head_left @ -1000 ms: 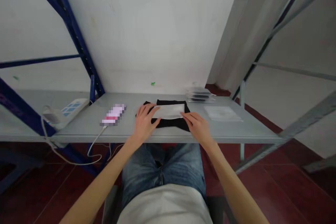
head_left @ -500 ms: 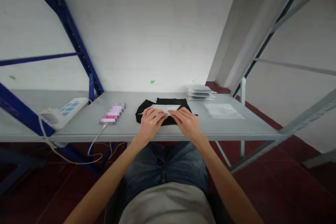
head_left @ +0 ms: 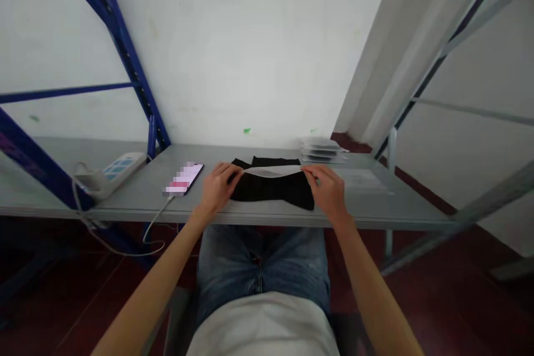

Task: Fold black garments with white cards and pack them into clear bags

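The thin white strip [head_left: 271, 171] is right between the 2 hands. It runs long from side to side, straight across in front of the person, with 1 end at each hand. The left hand [head_left: 217, 184] has its thumb and fingers pinched shut on the left end. The right hand [head_left: 328, 186] pinches the right end the same way. So neither hand is nearer: both are touching it. From the left hand, the strip goes off to the right; from the right hand, it goes off to the left. Its middle bends a bit toward the person.

Under it is a piece of black cloth [head_left: 265, 189], flat on the grey counter [head_left: 187, 151]. It is also longer from side to side, so the 2 long ways nearly match. Some cloth shows on the far side of the strip, and more shows on the near side. I cannot tell if the strip's middle touches the cloth, or if the strip is paper or plastic.
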`<move>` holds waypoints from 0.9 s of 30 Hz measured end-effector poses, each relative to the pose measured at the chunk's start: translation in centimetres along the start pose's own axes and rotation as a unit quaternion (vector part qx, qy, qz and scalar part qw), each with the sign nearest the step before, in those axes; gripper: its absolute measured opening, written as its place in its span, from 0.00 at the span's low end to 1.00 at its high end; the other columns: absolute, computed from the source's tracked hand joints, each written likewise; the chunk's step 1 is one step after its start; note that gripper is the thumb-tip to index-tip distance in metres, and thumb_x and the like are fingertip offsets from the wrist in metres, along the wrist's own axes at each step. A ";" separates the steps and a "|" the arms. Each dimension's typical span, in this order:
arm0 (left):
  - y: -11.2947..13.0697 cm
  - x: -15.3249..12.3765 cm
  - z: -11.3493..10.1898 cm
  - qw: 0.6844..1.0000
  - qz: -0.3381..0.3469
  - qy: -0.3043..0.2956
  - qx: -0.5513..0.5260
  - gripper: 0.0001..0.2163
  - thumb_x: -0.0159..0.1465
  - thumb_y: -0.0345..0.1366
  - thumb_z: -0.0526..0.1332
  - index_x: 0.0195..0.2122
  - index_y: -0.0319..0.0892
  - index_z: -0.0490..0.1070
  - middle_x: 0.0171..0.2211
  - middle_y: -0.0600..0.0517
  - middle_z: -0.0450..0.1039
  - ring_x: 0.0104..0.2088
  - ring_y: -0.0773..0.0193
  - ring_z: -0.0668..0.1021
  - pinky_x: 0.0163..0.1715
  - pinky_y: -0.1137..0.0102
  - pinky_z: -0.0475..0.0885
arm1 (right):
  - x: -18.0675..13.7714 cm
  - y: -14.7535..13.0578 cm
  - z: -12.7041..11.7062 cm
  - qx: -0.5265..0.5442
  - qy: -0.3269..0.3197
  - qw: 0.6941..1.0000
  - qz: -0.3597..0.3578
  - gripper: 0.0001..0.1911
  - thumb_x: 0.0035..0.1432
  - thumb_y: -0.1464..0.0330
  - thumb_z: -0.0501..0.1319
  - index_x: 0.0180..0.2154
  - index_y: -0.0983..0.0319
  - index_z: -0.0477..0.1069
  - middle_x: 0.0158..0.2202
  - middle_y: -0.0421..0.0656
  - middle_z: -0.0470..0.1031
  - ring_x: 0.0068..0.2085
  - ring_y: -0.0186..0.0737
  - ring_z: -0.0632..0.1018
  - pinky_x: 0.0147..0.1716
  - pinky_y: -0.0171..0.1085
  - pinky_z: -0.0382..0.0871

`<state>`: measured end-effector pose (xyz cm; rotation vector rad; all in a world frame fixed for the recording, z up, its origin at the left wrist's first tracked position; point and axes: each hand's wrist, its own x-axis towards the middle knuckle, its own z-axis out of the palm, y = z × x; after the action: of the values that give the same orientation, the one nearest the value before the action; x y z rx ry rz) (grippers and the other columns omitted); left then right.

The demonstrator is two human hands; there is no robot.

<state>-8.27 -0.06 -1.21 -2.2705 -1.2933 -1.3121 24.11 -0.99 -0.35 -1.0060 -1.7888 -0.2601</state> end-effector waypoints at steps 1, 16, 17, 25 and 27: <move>0.2 -0.1 0.1 1.000 -0.012 -0.013 -0.015 0.08 0.74 0.40 0.59 0.44 0.46 0.77 0.42 0.50 0.80 0.44 0.59 0.79 0.45 0.65 0.76 | -0.1 -0.1 0.1 0.006 -0.005 1.000 0.006 0.13 0.74 0.67 0.55 0.46 0.56 0.80 0.44 0.45 0.83 0.45 0.43 0.82 0.47 0.41 0.77; 0.8 -1.5 2.9 0.978 -0.035 -0.190 -0.078 0.09 0.73 0.41 0.59 0.41 0.46 0.78 0.39 0.51 0.77 0.37 0.61 0.79 0.37 0.68 0.73 | -0.6 -0.6 1.2 0.095 -0.004 0.994 0.054 0.11 0.70 0.66 0.56 0.43 0.56 0.79 0.44 0.45 0.79 0.43 0.42 0.81 0.36 0.38 0.82; 0.9 -1.6 3.0 0.980 -0.037 -0.180 -0.075 0.08 0.73 0.39 0.59 0.40 0.45 0.77 0.38 0.51 0.77 0.36 0.62 0.78 0.37 0.68 0.73 | -0.6 -0.6 1.1 0.086 -0.007 0.995 0.055 0.11 0.70 0.66 0.56 0.44 0.56 0.79 0.44 0.45 0.80 0.44 0.42 0.81 0.38 0.39 0.82; 3.7 -1.5 2.7 0.996 0.023 -0.069 0.044 0.07 0.74 0.33 0.55 0.40 0.44 0.72 0.38 0.50 0.75 0.39 0.62 0.78 0.37 0.70 0.71 | -0.8 -5.4 2.2 0.021 -0.041 0.998 -0.034 0.18 0.68 0.75 0.55 0.49 0.55 0.81 0.47 0.46 0.82 0.51 0.45 0.80 0.57 0.45 0.74; 4.5 -1.6 2.7 0.995 0.038 -0.061 0.069 0.08 0.75 0.33 0.55 0.39 0.44 0.71 0.37 0.49 0.75 0.38 0.62 0.78 0.34 0.71 0.70 | -1.0 -6.6 3.4 0.031 -0.117 0.991 -0.048 0.20 0.68 0.77 0.54 0.51 0.55 0.80 0.49 0.45 0.82 0.52 0.44 0.80 0.57 0.43 0.74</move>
<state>-3.49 -2.14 -2.98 -2.3104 -1.2780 -1.0399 17.20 -3.66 -1.00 -0.9375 -2.0491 -0.1481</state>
